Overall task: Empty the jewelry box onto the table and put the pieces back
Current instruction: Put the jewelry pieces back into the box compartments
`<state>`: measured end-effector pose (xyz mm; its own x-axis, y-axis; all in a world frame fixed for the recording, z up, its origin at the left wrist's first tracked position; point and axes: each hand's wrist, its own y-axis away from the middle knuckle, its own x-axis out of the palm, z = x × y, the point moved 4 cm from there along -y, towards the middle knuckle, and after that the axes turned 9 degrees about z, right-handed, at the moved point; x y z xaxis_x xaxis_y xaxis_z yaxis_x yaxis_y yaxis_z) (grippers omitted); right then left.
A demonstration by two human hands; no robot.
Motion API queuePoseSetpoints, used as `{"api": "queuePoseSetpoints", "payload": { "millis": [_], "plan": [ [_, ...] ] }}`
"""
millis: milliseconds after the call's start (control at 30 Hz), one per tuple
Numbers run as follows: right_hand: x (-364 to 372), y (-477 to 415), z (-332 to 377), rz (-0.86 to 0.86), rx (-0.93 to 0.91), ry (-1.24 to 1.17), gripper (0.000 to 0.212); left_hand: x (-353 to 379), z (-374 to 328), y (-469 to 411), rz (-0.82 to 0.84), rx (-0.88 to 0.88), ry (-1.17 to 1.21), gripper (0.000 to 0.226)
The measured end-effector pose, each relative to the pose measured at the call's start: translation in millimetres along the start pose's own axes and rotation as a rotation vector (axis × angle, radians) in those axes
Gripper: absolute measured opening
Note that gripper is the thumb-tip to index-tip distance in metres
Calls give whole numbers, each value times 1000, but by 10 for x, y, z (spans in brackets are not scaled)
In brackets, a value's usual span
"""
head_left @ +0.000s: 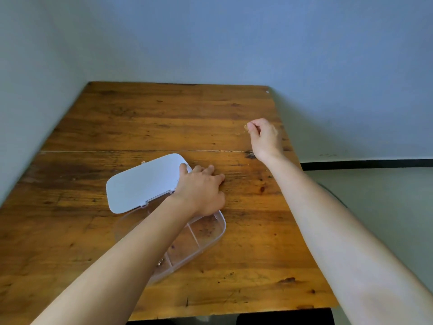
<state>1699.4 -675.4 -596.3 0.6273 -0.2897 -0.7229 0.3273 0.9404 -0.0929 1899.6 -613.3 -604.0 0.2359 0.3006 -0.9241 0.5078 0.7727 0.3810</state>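
Note:
A clear plastic jewelry box (pixel 206 233) with dividers lies open near the table's middle, its white lid (pixel 143 181) folded back flat to the far left. My left hand (pixel 201 188) rests over the hinge corner, thumb on the lid and fingers spread on the wood. A small jewelry piece (pixel 160 262) shows in a near compartment beside my left forearm. At the far right of the table my right hand (pixel 264 134) is pinched on a small gold piece (pixel 245 128), held just above the wood.
The wooden table (pixel 145 118) fills the view, set into a corner of blue-grey walls on the left and far side. Its right edge runs just beside my right hand. A dark baseboard strip (pixel 365 164) lies beyond on the right.

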Motion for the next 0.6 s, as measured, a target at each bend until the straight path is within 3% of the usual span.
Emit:
{"api": "queuePoseSetpoints", "payload": {
  "millis": [167,400,600],
  "plan": [
    [131,54,-174,55,63,71,24,-1,-9,12,-26,1,2,58],
    [62,328,-87,151,116,31,37,-12,-1,66,-59,12,65,50],
    [173,855,202,227,79,-105,36,-71,220,440,-322,33,266,46]
  ]
}}
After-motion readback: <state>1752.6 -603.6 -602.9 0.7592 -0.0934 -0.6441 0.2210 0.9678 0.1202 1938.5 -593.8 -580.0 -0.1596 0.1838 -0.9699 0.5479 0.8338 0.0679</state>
